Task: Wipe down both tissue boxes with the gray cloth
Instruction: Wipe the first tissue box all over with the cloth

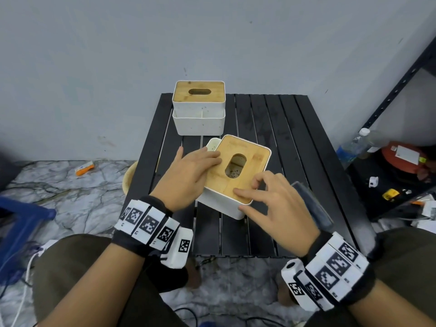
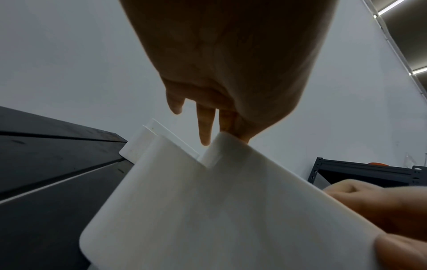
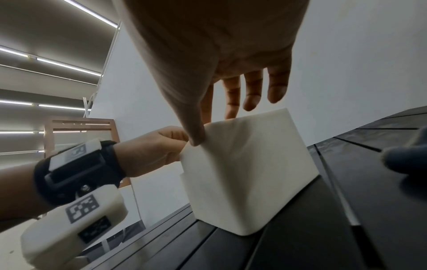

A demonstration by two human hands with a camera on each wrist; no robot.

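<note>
Two white tissue boxes with bamboo lids stand on the black slatted table (image 1: 283, 128). The far tissue box (image 1: 198, 107) sits at the back edge. The near tissue box (image 1: 238, 173) (image 2: 208, 210) (image 3: 249, 173) is turned at an angle between my hands. My left hand (image 1: 191, 175) (image 2: 231, 73) (image 3: 150, 151) lies flat on the lid's left side, fingers straight. My right hand (image 1: 276, 206) (image 3: 219, 54) (image 2: 381, 210) has its index fingertip on the lid's near corner and its thumb against the white side. The dark gray cloth (image 1: 316, 208) (image 3: 406, 160) lies folded on the table, partly under my right hand.
A grey wall rises right behind the table. A black metal shelf (image 1: 401, 90) stands at the right with a plastic bottle (image 1: 354, 147) and clutter at its foot. A blue stool (image 1: 18, 220) is at the left, a round bowl (image 1: 129, 178) beside the table's left edge.
</note>
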